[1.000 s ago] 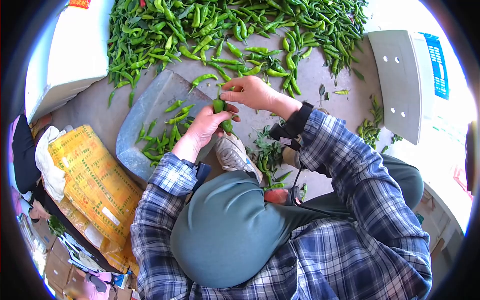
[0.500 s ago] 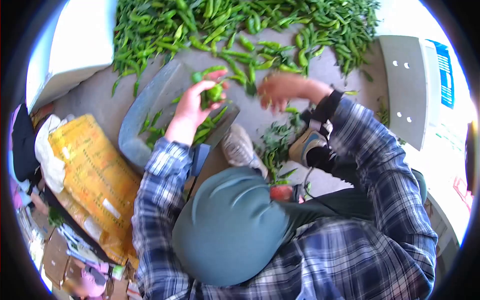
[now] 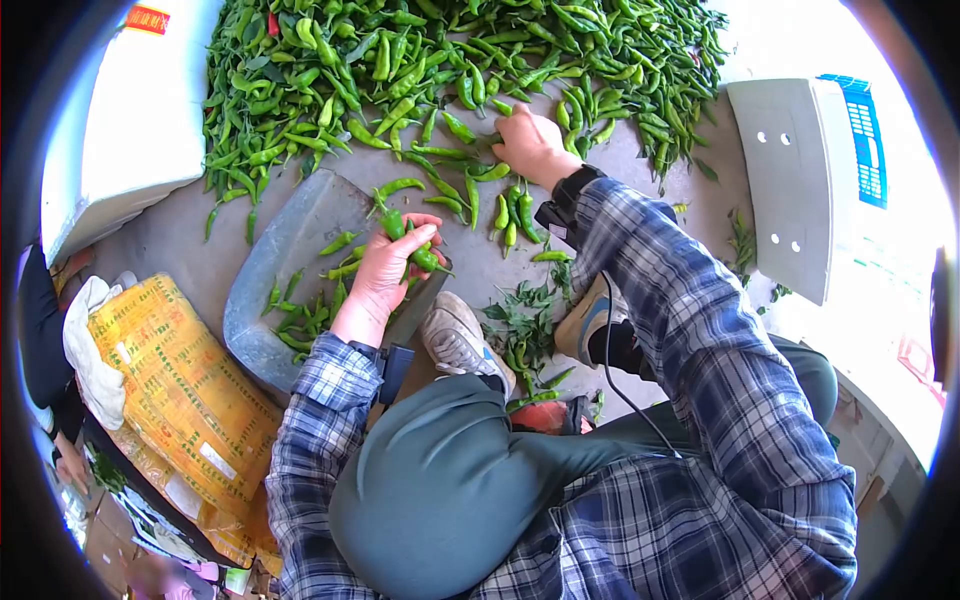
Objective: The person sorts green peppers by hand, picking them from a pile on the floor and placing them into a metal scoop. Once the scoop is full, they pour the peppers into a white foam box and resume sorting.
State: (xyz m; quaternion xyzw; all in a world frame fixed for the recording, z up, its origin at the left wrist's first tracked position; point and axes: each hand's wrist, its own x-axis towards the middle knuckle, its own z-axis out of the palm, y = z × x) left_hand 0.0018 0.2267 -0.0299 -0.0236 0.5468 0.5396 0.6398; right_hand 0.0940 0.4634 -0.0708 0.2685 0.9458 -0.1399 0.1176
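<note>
My left hand (image 3: 378,268) is closed around several green peppers (image 3: 396,224), held above a grey scoop-shaped container (image 3: 262,240). More peppers (image 3: 300,322) lie inside that container. At the near edge of a large pepper pile (image 3: 400,70), my right hand (image 3: 537,147) reaches down with its fingers bent together. Whatever is between those fingertips is hidden. Loose peppers (image 3: 446,188) are scattered on the floor beside and below the right hand. A small bunch of peppers (image 3: 518,210) lies closer to my feet.
Pulled leaves and stems (image 3: 525,315) lie between my shoes (image 3: 455,335). A yellow taped box (image 3: 185,370) stands at left, below a white box (image 3: 125,120). At right are a white panel with holes (image 3: 790,180) and a blue crate (image 3: 858,140). Another person's arm shows at far left.
My right hand has moved forward from over the floor to the pile's edge. My left hand stays over the container with peppers in it. The view has shifted slightly.
</note>
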